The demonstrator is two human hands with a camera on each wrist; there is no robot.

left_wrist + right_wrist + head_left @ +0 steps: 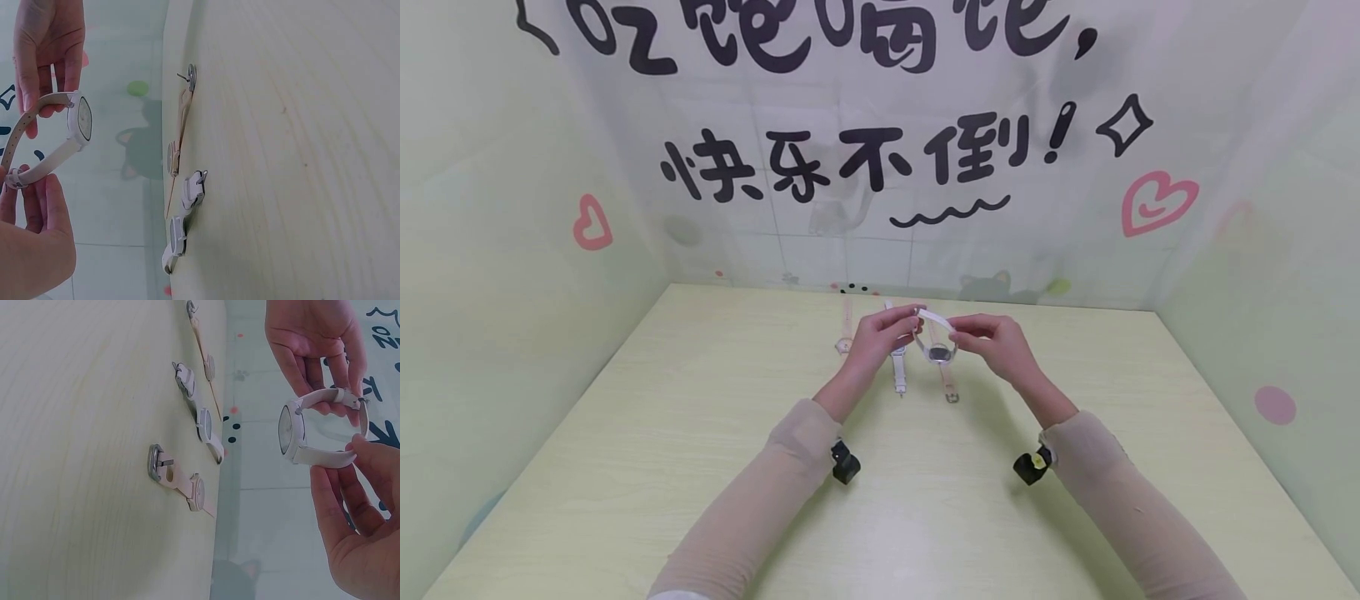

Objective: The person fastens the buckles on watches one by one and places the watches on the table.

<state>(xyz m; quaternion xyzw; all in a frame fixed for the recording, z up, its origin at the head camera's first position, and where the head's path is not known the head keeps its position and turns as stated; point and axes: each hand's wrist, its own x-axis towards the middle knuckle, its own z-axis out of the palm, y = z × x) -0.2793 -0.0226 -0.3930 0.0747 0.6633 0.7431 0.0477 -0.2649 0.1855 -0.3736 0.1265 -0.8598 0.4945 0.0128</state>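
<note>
Above the back of the table, both hands hold a white wristwatch, its strap bent round into a loop. My left hand pinches the strap at its buckle. On the other side, my right hand grips the perforated part of the strap between thumb and fingers. The round dial hangs at the lower side of the loop, facing the tabletop. Beneath the hands lie a white watch and a pink-strapped watch; another pink-strapped watch lies to the left, partly hidden by my left hand.
The pale wood-grain table runs back to a printed fabric wall with black lettering, close behind the watches. Similar fabric walls stand along the left and right sides. A small black camera sits at the left wrist and another camera at the right.
</note>
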